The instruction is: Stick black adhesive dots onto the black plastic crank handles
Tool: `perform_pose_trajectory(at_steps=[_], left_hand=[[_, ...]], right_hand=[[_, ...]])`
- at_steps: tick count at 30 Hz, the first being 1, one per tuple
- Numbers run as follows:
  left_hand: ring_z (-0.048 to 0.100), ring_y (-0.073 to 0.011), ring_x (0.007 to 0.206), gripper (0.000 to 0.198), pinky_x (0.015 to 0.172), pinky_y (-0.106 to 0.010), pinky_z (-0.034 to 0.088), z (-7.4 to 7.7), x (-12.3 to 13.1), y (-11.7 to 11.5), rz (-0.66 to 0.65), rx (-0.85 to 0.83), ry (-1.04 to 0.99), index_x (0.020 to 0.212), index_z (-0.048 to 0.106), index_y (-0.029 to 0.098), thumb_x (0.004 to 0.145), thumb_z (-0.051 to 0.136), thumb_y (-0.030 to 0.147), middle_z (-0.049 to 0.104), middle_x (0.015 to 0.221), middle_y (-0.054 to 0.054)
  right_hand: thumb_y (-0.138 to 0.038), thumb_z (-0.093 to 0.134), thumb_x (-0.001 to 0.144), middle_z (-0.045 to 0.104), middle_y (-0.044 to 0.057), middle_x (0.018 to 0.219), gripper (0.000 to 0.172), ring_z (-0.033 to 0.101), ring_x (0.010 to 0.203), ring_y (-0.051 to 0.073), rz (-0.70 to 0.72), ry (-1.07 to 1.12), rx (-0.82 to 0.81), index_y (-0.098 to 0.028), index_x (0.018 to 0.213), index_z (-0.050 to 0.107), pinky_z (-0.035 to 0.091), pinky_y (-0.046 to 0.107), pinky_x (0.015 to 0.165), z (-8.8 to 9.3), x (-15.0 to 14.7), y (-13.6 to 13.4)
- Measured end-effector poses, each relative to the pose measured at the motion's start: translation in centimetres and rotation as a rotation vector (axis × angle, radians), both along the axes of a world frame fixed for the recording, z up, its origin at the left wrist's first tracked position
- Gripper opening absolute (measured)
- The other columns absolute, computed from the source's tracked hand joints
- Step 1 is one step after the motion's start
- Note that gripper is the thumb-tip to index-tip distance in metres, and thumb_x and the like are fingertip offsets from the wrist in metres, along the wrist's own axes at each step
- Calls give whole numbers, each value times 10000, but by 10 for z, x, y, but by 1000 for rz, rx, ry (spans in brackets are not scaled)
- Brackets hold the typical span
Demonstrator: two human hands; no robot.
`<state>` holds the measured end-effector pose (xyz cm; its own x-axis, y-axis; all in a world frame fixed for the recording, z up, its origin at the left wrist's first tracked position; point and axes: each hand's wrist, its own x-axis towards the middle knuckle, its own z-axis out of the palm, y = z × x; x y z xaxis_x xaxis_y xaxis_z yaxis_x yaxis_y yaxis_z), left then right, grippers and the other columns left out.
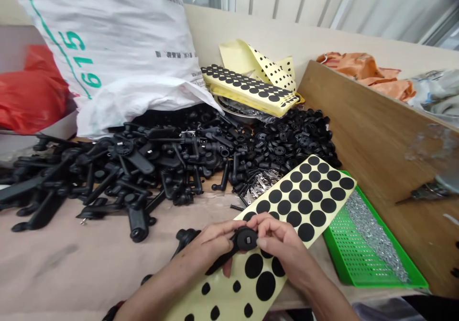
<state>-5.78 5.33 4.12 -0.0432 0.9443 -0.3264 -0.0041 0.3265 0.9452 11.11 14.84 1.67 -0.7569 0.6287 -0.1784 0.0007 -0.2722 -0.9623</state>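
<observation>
My left hand [211, 247] and my right hand [278, 244] meet low in the middle of the view, both gripping a black plastic lever part [245, 239]. Its round hub faces up, with a small square hole at the centre, and its arm runs down-left under my left hand. The fingers of my right hand press on the hub's edge. Beneath my hands lies a yellow backing sheet of round black stickers [304, 201], with several stickers gone from some spots. Another black part [185, 238] lies just left of my left hand.
A large heap of black plastic levers and hubs [122, 177] covers the table's left and middle. Behind it stand a white woven sack [107, 39] and more sticker sheets [251, 84]. A green tray of small screws [362, 249] sits right, beside an upright wooden board [373, 130].
</observation>
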Motion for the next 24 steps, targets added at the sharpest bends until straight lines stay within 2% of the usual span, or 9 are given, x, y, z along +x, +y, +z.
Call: perform_pose_trajectory(at_steps=[3, 6, 8, 10, 14, 20, 24], left_hand=[[572, -160, 585, 468, 643, -271, 441, -4, -1, -1, -53, -79, -97, 1225, 587, 230, 774, 464, 263, 678, 743, 8], [565, -150, 604, 439, 655, -262, 428, -9, -2, -2, -45, -84, -91, 1238, 574, 237, 814, 480, 305, 676, 805, 11], [564, -145, 606, 429, 664, -256, 424, -10, -3, -2, -51, -92, -77, 1243, 568, 246, 827, 485, 308, 668, 777, 25], [565, -146, 610, 419, 674, -256, 425, -10, -3, -2, -53, -92, -67, 1242, 569, 252, 835, 477, 299, 659, 754, 33], [557, -137, 620, 395, 666, -251, 429, -5, -2, -2, -60, -96, -66, 1223, 585, 251, 845, 484, 303, 662, 867, 19], [513, -118, 562, 395, 606, -228, 413, -7, 0, 0, -82, -62, -41, 1223, 582, 241, 859, 498, 370, 601, 704, 41], [481, -98, 536, 370, 555, -205, 380, -7, 2, 2, -112, -41, -27, 1191, 599, 239, 861, 494, 370, 569, 685, 48]], right_hand=[[-195, 623, 691, 581, 49, 990, 87, 548, 953, 214, 1, 6, -9, -188, 631, 559, 414, 317, 802, -1, 0, 0], [-176, 623, 688, 577, 48, 988, 77, 542, 941, 203, -1, 9, -18, -186, 635, 567, 412, 298, 787, -1, 1, -1], [-168, 629, 685, 575, 48, 989, 76, 538, 939, 198, -2, 10, -27, -185, 638, 572, 413, 290, 785, -2, 1, -2], [-165, 634, 686, 569, 47, 990, 80, 536, 935, 196, 0, 12, -33, -185, 638, 573, 415, 287, 785, -3, 0, -2], [-156, 629, 686, 562, 45, 990, 83, 534, 927, 195, 6, 16, -35, -187, 631, 576, 415, 285, 772, -3, 0, -2], [-161, 633, 684, 566, 39, 982, 79, 536, 902, 184, 0, 2, -32, -187, 643, 571, 410, 278, 761, -1, -1, -1], [-176, 633, 699, 571, 37, 974, 92, 535, 872, 171, 0, -20, -9, -184, 646, 558, 408, 267, 739, -1, 0, -1]])
